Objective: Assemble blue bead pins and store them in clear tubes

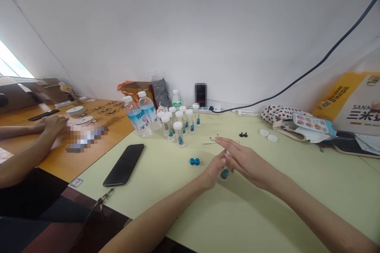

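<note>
Bare pale-green worktop point(237, 213) runs from your hands to its near edge. The black phone point(124, 165) lies well to the left, with two blue beads point(194, 161) nearer. Your left grip point(213, 172) pinches the small vial point(225, 174) from its left side. Your right grip point(247, 161) rests flat on the vial's cap, fingers outstretched.
</note>
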Tool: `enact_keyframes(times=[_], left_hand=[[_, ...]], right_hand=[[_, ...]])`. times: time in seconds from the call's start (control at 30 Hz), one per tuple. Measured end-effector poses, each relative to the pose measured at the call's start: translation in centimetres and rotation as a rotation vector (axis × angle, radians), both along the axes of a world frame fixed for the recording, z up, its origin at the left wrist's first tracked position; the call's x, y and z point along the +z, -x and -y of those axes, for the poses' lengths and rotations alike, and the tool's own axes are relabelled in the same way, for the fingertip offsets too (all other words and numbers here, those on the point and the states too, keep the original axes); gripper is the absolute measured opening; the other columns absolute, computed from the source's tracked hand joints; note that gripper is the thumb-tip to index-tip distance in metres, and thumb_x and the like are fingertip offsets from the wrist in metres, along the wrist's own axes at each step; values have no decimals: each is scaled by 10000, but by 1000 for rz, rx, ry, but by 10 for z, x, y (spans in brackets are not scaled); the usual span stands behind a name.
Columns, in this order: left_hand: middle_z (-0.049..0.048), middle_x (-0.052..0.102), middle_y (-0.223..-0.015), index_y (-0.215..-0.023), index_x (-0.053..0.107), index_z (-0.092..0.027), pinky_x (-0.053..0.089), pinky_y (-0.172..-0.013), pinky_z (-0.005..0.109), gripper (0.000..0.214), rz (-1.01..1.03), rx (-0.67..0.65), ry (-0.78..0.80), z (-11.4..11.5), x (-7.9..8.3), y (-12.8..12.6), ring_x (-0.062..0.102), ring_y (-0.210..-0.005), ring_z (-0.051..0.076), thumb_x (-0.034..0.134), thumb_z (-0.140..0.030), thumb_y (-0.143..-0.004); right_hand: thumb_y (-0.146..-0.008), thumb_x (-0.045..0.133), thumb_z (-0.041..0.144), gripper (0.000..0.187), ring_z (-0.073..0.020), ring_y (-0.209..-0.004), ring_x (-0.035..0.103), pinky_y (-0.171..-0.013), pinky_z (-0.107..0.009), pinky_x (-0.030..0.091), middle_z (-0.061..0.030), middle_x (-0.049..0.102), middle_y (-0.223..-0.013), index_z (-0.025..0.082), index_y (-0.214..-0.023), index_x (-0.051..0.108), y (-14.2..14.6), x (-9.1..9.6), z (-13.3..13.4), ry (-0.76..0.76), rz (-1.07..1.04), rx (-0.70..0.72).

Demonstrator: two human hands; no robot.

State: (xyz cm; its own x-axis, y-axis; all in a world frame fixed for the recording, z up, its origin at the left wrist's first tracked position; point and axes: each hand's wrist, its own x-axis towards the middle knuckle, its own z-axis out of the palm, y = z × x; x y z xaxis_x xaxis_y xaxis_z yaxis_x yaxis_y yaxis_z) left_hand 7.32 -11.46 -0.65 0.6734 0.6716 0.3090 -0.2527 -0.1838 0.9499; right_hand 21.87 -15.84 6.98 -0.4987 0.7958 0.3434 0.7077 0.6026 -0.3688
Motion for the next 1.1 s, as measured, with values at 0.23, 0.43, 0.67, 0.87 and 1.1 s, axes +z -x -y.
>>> enact_keyframes(times=[0.23, 0.43, 0.67, 0.87, 1.1], left_hand=[[61, 540, -742, -808, 536, -149, 424, -783, 329, 534, -5, 93, 123, 7, -13, -5, 499, -743, 162, 257, -601, -850], [95, 603, -951, -924, 583, -167, 416, -863, 324, 539, 121, 246, 169, 11, -13, -7, 519, -948, 203, 388, -648, -779], [10, 454, -487, -634, 492, -156, 360, -530, 250, 590, 102, 251, 211, 1, -6, -16, 421, -481, 111, 153, -583, -861], [6, 430, -445, -590, 477, -152, 323, -488, 244, 594, 66, 264, 212, -1, -2, -13, 400, -436, 103, 165, -584, -852], [0, 429, -434, -574, 472, -155, 314, -472, 251, 562, 107, 313, 222, -6, -9, -18, 390, -404, 103, 239, -592, -840]], right_hand=[[-954, 239, 303, 461, -175, -1276, 387, -1034, -359, 381, -25, 379, -1425, 239, -1410, 274, 1, 5, 6, 73, 34, 23], [-935, 286, 451, 535, -218, -1353, 231, -1104, -453, 230, -38, 334, -1448, 216, -1415, 279, 13, 8, 4, 72, 55, 3], [-852, 46, 644, 695, -217, -1385, 66, -1120, -464, 124, 36, 99, -1514, 293, -1446, 130, 8, 65, -4, 152, -275, 40], [-834, 32, 673, 746, -222, -1373, -114, -1088, -523, -84, 34, 29, -1521, 258, -1453, 54, 31, 112, -33, -80, -152, -67], [-837, 171, 687, 770, -309, -1376, -2, -1038, -618, -73, -68, 127, -1511, 229, -1452, 112, 60, 46, -60, 201, 121, -43]])
